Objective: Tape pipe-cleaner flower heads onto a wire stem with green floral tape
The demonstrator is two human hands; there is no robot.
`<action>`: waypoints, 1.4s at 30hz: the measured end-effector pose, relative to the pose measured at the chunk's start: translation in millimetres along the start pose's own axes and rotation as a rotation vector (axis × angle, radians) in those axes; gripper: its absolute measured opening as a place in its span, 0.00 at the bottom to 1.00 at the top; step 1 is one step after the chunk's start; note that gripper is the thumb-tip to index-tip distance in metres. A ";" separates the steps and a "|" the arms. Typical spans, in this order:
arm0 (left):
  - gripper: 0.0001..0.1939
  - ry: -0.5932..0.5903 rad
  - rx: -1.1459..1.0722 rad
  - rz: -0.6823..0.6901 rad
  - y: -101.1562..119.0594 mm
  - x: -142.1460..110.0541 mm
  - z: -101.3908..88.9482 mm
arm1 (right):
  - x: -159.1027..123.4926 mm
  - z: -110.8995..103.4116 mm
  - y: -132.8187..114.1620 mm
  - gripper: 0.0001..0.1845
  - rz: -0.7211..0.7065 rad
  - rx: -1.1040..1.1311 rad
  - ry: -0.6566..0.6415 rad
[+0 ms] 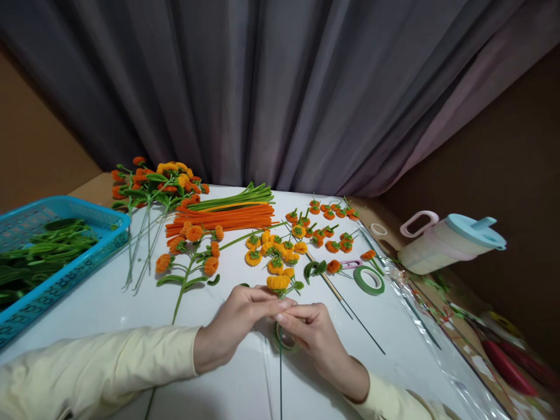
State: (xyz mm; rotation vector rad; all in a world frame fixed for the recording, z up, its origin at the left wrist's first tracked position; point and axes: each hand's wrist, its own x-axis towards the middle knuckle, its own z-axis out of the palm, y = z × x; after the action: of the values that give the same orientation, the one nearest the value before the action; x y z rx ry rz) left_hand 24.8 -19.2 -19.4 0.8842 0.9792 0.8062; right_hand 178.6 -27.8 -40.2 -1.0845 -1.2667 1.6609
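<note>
Pinched at its stem between left hand (245,315) and right hand (314,332), one yellow flower (277,283) stands toward the desk's (219,379) near edge. Branched orange spray (189,271), left: apparently assembled. Loose orange heads (332,247), toward far right corner: unattached.

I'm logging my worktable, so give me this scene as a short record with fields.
Left hand: pinching just below a yellow flower head
Right hand: pinching at the same spot, meeting the left hand
Below hands: thin dark rod
Left side: blue basket holding green pieces
Far side: bundle of orange stems beside green stems
Right side: green tape roll, lidded cup
Backdrop: grey curtain
</note>
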 end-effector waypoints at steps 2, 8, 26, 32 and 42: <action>0.13 -0.013 0.055 0.035 0.8 -0.2 -0.2 | 3.2 -3.6 4.1 0.22 0.064 0.101 -0.106; 0.14 -0.179 0.049 0.039 2.6 2.3 -1.7 | 11.1 -11.5 11.0 0.26 0.164 0.327 -0.334; 0.18 -0.187 0.611 0.561 38.0 19.4 -22.8 | 5.3 -11.7 -1.7 0.15 0.119 0.220 -0.092; 0.08 -0.230 0.997 0.932 42.9 18.8 -23.6 | 3.1 -5.8 -7.8 0.18 0.120 0.166 -0.021; 0.12 -0.288 1.100 0.851 50.5 24.5 -20.0 | -0.9 3.1 -4.5 0.20 0.055 -0.036 0.090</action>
State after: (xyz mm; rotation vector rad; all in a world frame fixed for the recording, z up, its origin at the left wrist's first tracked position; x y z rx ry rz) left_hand 6.3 28.2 11.5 2.4007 0.7289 0.7584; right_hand 176.4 -28.6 -35.2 -1.2120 -1.2231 1.6168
